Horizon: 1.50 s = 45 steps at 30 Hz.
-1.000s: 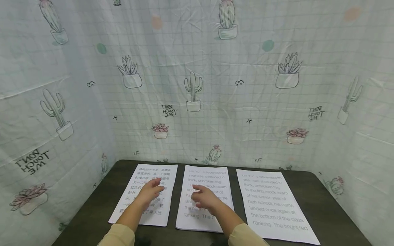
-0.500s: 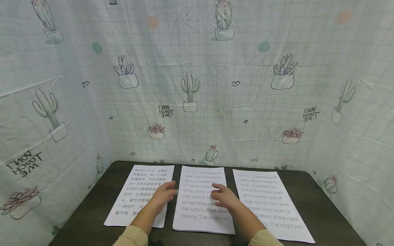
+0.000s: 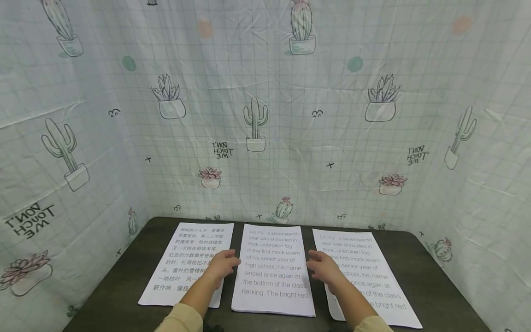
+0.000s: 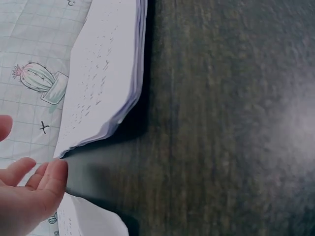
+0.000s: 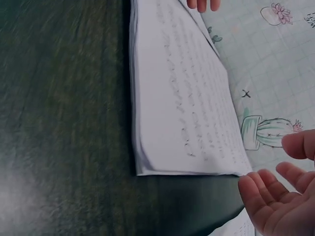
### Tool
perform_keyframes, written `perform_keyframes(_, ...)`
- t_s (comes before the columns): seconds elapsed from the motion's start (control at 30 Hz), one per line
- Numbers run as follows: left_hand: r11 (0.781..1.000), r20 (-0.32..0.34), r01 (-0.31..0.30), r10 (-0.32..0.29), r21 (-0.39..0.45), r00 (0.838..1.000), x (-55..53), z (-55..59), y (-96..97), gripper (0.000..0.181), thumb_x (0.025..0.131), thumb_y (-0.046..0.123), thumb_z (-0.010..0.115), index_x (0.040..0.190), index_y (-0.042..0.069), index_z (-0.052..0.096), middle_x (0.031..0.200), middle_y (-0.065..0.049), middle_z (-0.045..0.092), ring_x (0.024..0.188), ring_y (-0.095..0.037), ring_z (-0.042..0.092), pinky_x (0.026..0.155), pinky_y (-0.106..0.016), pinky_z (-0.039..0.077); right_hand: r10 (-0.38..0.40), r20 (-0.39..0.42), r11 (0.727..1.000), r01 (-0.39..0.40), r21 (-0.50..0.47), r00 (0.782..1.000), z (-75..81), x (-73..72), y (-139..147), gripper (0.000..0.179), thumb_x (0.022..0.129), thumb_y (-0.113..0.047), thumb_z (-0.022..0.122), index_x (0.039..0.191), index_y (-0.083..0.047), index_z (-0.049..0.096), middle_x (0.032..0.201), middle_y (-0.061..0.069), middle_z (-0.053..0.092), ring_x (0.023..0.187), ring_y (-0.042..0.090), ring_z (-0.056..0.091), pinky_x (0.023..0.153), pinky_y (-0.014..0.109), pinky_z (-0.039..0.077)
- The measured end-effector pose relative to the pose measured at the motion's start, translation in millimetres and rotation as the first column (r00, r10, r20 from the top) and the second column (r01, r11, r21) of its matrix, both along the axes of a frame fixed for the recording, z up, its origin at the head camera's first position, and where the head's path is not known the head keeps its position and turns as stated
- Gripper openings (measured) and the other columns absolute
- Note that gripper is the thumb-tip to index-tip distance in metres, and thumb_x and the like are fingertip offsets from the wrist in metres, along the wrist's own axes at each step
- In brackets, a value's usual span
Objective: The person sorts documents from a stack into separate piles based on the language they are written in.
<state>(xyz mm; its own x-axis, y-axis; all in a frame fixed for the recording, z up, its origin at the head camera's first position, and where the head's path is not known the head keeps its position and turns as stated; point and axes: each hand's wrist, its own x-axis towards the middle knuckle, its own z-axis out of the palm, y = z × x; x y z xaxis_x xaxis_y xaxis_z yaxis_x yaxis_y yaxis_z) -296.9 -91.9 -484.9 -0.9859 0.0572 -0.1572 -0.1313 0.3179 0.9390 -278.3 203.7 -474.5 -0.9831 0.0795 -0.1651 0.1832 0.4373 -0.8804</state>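
Observation:
A stack of paper printed with English text [image 3: 271, 276] lies in the middle of the table, between my hands. My left hand [image 3: 223, 266] is at its left edge, fingers loosely bent, above the right side of the stack with Chinese text [image 3: 186, 258]. At the middle stack's right edge is my right hand [image 3: 325, 269], partly covering another English-text stack [image 3: 369, 276]. Both wrist views show the left hand [image 4: 34, 191] and right hand [image 5: 280, 196] with fingertips close to the middle stack's side. Whether they touch it I cannot tell. Neither hand grips anything.
The dark wooden table [image 3: 112, 295] carries the three paper stacks side by side, with narrow gaps between them. A pale curtain [image 3: 274, 170] printed with cacti surrounds the table's back and sides. Yellowish sleeves [image 3: 180, 318] cover the forearms.
My left hand has shifted right from over the Chinese-text stack to the middle stack's left edge. My right hand has moved right, off the middle stack's text to its right edge.

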Motion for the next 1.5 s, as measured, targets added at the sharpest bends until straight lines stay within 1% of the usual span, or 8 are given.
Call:
perform_keyframes(0.17,1.000,0.043,0.013,-0.012,-0.027,0.999,1.3,-5.5,-1.0,0.057,0.091,0.017,0.059,0.138,-0.011,0.044,0.138,-0.034,0.048,0.109,-0.041,0.063,0.095,-0.049,0.051,-0.021,0.018,1.000,0.021,0.022,1.000,-6.9,2.3,2,0.055,0.094,-0.013,0.053,0.141,0.010,0.040,0.141,0.036,0.044,0.124,0.048,0.052,0.089,0.045,0.055)
perform_keyframes(0.47,1.000,0.086,0.023,-0.025,0.017,0.996,1.0,-11.9,-0.2,0.059,0.089,0.013,0.059,0.138,-0.015,0.042,0.134,-0.033,0.051,0.120,-0.044,0.056,0.095,-0.044,0.053,-0.062,0.102,0.998,0.061,0.008,0.993,-16.7,3.0,2,0.055,0.092,-0.012,0.055,0.140,0.011,0.041,0.139,0.033,0.047,0.121,0.046,0.054,0.085,0.042,0.057)
perform_keyframes(0.7,0.997,0.092,0.023,-0.029,0.070,0.995,0.6,-15.2,1.0,0.056,0.089,0.011,0.059,0.136,-0.016,0.043,0.128,-0.031,0.054,0.114,-0.040,0.058,0.091,-0.042,0.055,-0.050,0.096,0.999,0.050,0.003,0.994,-20.1,5.9,0,0.055,0.091,-0.012,0.056,0.139,0.011,0.043,0.128,0.034,0.055,0.115,0.045,0.059,0.081,0.042,0.058)
perform_keyframes(0.87,0.999,0.095,0.024,-0.028,0.049,0.995,1.0,-16.2,2.6,0.054,0.089,0.011,0.059,0.134,-0.014,0.047,0.121,-0.026,0.059,0.108,-0.032,0.061,0.085,-0.039,0.058,-0.054,0.076,0.998,0.052,0.029,0.996,-22.9,6.6,-4,0.053,0.090,-0.011,0.057,0.136,0.012,0.047,0.129,0.035,0.054,0.111,0.042,0.061,0.078,0.040,0.058)
perform_keyframes(1.07,1.000,0.076,-0.008,0.008,0.005,0.997,1.5,-20.4,5.7,0.043,0.086,0.006,0.063,0.125,-0.012,0.056,0.107,-0.019,0.065,0.092,-0.022,0.065,0.076,-0.033,0.059,-0.072,0.053,0.995,0.068,0.077,0.996,-29.0,4.5,-7,0.050,0.087,-0.007,0.059,0.132,0.012,0.052,0.123,0.031,0.059,0.096,0.031,0.066,0.075,0.038,0.058)
perform_keyframes(1.17,0.999,0.054,-0.036,0.036,-0.005,0.998,1.8,-24.2,6.9,0.039,0.084,0.003,0.065,0.120,-0.011,0.060,0.103,-0.018,0.067,0.088,-0.021,0.065,0.073,-0.032,0.059,-0.074,0.027,0.993,0.072,0.094,0.997,-31.9,4.4,-8,0.051,0.084,-0.006,0.062,0.131,0.011,0.053,0.109,0.024,0.065,0.085,0.024,0.065,0.069,0.035,0.056)
perform_keyframes(1.27,0.998,0.042,-0.065,0.066,-0.013,0.997,1.6,-27.9,7.7,0.038,0.082,0.002,0.067,0.118,-0.009,0.063,0.103,-0.017,0.068,0.087,-0.020,0.065,0.070,-0.031,0.058,-0.082,0.002,0.990,0.082,0.114,0.997,-34.8,4.3,-9,0.052,0.082,-0.006,0.065,0.131,0.010,0.054,0.096,0.017,0.067,0.079,0.020,0.063,0.066,0.032,0.053)
perform_keyframes(1.5,0.993,0.008,-0.112,0.112,-0.035,0.994,1.7,-30.8,8.6,0.033,0.080,-0.001,0.067,0.113,-0.008,0.066,0.100,-0.018,0.068,0.078,-0.018,0.066,0.068,-0.030,0.058,-0.098,-0.029,0.984,0.101,0.146,0.995,-36.2,5.6,-11,0.052,0.081,-0.005,0.067,0.130,0.009,0.055,0.098,0.017,0.067,0.080,0.021,0.063,0.068,0.034,0.053)
